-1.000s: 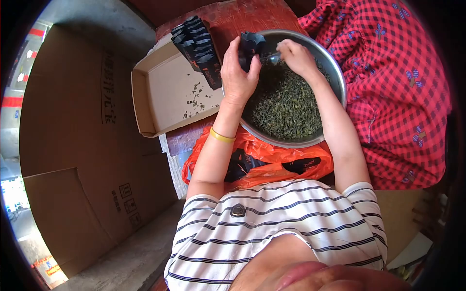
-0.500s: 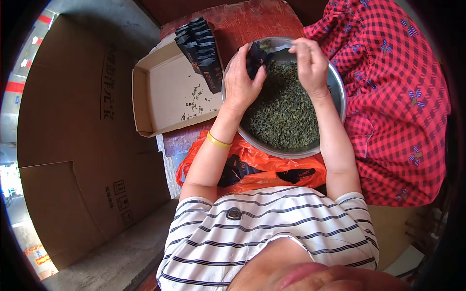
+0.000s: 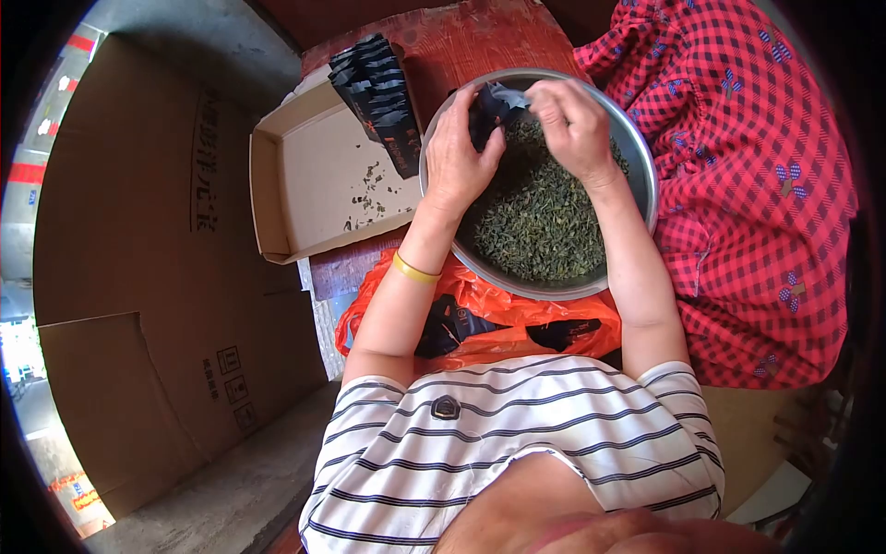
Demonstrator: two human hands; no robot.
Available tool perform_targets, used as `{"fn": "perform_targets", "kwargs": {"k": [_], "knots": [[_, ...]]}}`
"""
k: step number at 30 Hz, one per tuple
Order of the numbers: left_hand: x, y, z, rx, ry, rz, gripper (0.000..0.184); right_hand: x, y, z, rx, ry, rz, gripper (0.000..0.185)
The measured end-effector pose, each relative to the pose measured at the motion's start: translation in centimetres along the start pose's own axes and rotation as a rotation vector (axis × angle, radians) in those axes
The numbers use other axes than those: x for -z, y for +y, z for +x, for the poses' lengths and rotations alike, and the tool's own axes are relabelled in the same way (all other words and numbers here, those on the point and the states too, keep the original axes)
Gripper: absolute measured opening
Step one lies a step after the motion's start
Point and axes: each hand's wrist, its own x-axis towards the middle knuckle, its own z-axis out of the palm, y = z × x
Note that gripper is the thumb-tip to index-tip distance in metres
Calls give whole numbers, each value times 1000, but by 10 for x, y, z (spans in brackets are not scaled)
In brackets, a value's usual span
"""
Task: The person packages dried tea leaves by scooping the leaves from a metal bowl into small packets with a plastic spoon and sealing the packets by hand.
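Observation:
A metal basin [image 3: 652, 185] holds a heap of dried green tea leaves [image 3: 544, 226]. Over its far left side, my left hand [image 3: 459, 152] is closed around a small black pouch [image 3: 487, 118]. The pouch's mouth is open, with silvery lining showing toward the right. My right hand [image 3: 574, 129] is just right of that mouth, above the leaves, with its fingers curled and pinched together. Whether those fingertips hold leaves or the pouch's edge is hidden from me.
Left of the basin, a shallow cardboard tray [image 3: 272, 203] carries scattered leaf bits and a row of black pouches [image 3: 377, 92]. An orange plastic bag [image 3: 489, 337] with black packets lies in front. A large carton [image 3: 166, 277] stands left; red checked cloth [image 3: 748, 203] bulges right.
My right hand has moved left and slightly down, closer to the pouch's mouth. Leaves that showed at the mouth are now out of sight, and silvery lining shows there.

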Motion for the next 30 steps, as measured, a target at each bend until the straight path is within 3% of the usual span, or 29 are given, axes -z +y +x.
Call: {"fn": "perform_targets", "kwargs": {"k": [1, 3, 5, 11, 13, 19, 21, 24, 30], "knots": [[0, -1, 0, 5, -1, 4, 63, 4, 4, 2, 10, 68, 0, 14], [-1, -3, -1, -23, 24, 34, 64, 8, 9, 0, -186, 155, 96, 24], [-1, -5, 0, -9, 50, 28, 65, 10, 14, 4, -196, 200, 65, 28], [1, 1, 0, -27, 148, -15, 70, 2, 29, -6, -294, -133, -97, 25], [1, 3, 2, -51, 172, -28, 71, -3, 29, -8, -248, -109, -40, 26], [0, -3, 0, -89, 172, -28, 67, 0, 21, -8, -295, -286, -273, 28], [-1, -5, 1, -90, 206, -27, 63, -1, 15, -7, -457, -479, -409, 25], [-1, -7, 2, -72, 205, -60, 62, -13, 12, -18, -445, -607, -227, 23], [0, -5, 0, -38, 145, -25, 63, -5, 23, -12, -558, -455, -93, 31]]}}
